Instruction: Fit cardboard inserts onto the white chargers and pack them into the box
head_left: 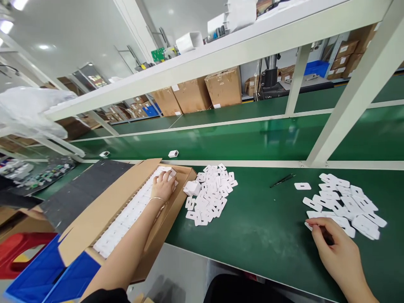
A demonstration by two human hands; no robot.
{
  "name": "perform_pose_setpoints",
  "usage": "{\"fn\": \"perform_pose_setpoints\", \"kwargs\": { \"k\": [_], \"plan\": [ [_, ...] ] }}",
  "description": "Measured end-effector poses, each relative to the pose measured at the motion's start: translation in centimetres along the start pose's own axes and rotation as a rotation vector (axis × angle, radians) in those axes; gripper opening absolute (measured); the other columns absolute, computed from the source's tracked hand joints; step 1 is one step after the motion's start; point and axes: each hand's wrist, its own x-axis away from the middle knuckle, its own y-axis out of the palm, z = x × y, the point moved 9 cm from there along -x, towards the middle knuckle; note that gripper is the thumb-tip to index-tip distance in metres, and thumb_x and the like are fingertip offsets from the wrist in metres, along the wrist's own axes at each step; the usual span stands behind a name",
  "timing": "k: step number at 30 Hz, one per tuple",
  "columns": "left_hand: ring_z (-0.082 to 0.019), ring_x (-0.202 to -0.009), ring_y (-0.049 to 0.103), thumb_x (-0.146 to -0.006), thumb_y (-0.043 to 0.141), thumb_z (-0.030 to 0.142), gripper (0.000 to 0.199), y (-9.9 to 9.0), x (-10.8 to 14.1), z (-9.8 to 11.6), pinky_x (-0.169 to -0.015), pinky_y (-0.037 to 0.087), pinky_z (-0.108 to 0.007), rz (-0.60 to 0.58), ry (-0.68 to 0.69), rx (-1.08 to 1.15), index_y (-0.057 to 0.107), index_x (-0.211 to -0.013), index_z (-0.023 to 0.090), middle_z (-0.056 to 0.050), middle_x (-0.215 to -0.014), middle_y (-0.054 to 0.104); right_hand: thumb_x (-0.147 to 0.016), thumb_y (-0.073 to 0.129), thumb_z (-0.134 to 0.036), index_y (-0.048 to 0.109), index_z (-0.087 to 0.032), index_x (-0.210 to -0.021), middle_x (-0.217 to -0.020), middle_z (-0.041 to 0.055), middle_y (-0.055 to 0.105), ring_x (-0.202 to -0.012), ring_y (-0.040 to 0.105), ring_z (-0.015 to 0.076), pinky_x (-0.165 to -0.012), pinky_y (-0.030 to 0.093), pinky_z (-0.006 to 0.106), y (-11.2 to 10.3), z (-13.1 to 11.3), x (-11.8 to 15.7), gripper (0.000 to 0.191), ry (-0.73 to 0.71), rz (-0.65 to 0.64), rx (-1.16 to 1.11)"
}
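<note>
My left hand [162,187] reaches into the far end of a long cardboard box [176,210]. Its fingers curl over one of the white plastic housings [126,219] packed in rows there; the fingertips are partly hidden. At the right, my right hand [337,248] pinches a small white slotted plate [308,226] between thumb and index finger, by the near left edge of a loose pile of such plates [347,202]. Another pile of white slotted plates [211,193] lies beside the box, with a white housing [192,188] at its left edge.
Black tweezers [283,180] and a single white plate [302,186] lie on the green bench [252,227]. Beyond a pale rail, a white housing [173,154] rests on the green belt [221,143]. A shelf post [344,92] rises at the right. A blue bin [75,277] stands lower left.
</note>
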Motion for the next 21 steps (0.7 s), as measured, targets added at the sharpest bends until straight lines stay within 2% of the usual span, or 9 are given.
{"fn": "perform_pose_setpoints", "kwargs": {
  "k": [3,6,11,16,21],
  "plan": [
    [-0.035,-0.126,0.053,-0.102,0.041,0.029,0.033,0.6,-0.3,0.3,-0.109,0.034,-0.053,-0.025,0.051,-0.001,0.072,-0.109,0.019,-0.016,-0.124,0.069,-0.084,0.055,-0.040,0.073,-0.026,-0.086,-0.089,0.0038,0.075,-0.064,0.064,0.0189,-0.053,0.046,0.029,0.1,0.0,-0.1,0.022,0.015,-0.023,-0.004],
    [-0.035,-0.117,0.057,-0.101,0.042,0.029,0.033,0.9,-0.5,0.3,-0.108,0.034,-0.053,-0.034,0.061,-0.010,0.071,-0.108,0.016,-0.017,-0.113,0.070,-0.084,0.055,-0.041,0.073,-0.026,-0.085,-0.084,0.0039,0.075,-0.060,0.063,0.0187,-0.051,0.045,0.029,0.3,-0.2,-0.2,0.024,0.017,-0.041,-0.003],
    [-0.039,-0.123,0.053,-0.100,0.045,0.030,0.039,1.3,-0.3,0.0,-0.106,0.036,-0.053,-0.032,0.034,-0.042,0.064,-0.130,0.015,-0.021,-0.122,0.067,-0.085,0.055,-0.044,0.073,-0.025,-0.086,-0.080,0.0036,0.074,-0.057,0.061,0.0185,-0.048,0.045,0.029,0.5,0.0,-0.1,0.026,0.028,-0.052,-0.019],
    [-0.042,-0.134,0.044,-0.097,0.051,0.032,0.036,1.8,0.0,-0.2,-0.106,0.036,-0.053,-0.047,-0.005,-0.074,0.066,-0.124,0.013,-0.023,-0.144,0.054,-0.089,0.054,-0.041,0.072,-0.025,-0.090,-0.082,0.0036,0.073,-0.061,0.062,0.0184,-0.050,0.046,0.029,0.8,-0.1,0.1,0.023,-0.004,-0.072,-0.039],
    [-0.041,-0.127,0.050,-0.098,0.048,0.033,0.040,1.6,0.3,0.2,-0.102,0.041,-0.052,-0.057,0.006,-0.078,0.064,-0.128,0.012,-0.023,-0.134,0.059,-0.094,0.052,-0.033,0.069,-0.024,-0.093,-0.085,0.0031,0.070,-0.063,0.061,0.0173,-0.053,0.048,0.029,1.0,-0.8,0.7,0.019,-0.071,-0.053,-0.047]
  ]
}}
